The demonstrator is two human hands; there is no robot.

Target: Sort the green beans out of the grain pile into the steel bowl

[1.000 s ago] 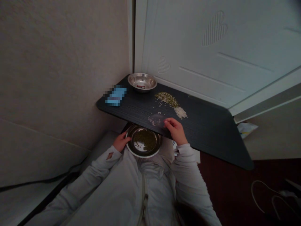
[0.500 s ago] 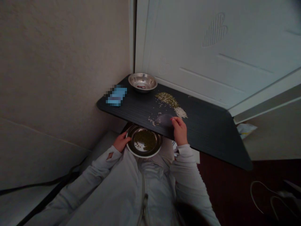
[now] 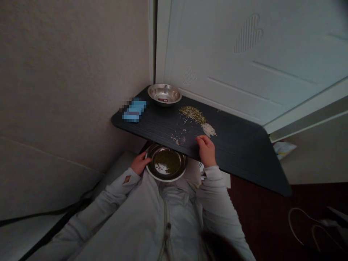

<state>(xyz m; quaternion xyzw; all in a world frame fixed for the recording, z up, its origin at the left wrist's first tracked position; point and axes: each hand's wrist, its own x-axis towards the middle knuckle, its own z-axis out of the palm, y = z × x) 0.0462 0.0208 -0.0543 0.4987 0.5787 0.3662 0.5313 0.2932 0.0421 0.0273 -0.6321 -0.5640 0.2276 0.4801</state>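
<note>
My left hand [image 3: 139, 164] grips the left rim of a metal bowl [image 3: 163, 168] at my lap, just below the board's near edge. Small green beans [image 3: 172, 159] cover much of its bottom. Over the board, my right hand [image 3: 207, 151] is closed in a pinch on a thin see-through sheet [image 3: 189, 139], faint and hard to make out now. Beyond that hand lie a heap of green beans mixed with pale grains [image 3: 193, 114] and a small pile of white grains [image 3: 208, 129]. A few loose pale grains [image 3: 175, 139] are scattered near the edge.
The dark board [image 3: 244, 152] reaches from the wall on the left along a white door [image 3: 217, 54]. A second metal bowl [image 3: 164, 95] stands at its back left corner, beside a blurred blue object [image 3: 134, 111]. White cables [image 3: 296, 224] lie on the floor at right.
The see-through sheet in my right hand has changed its angle and shows less clearly. That hand has shifted very slightly left. My left hand and the bowl stay in place.
</note>
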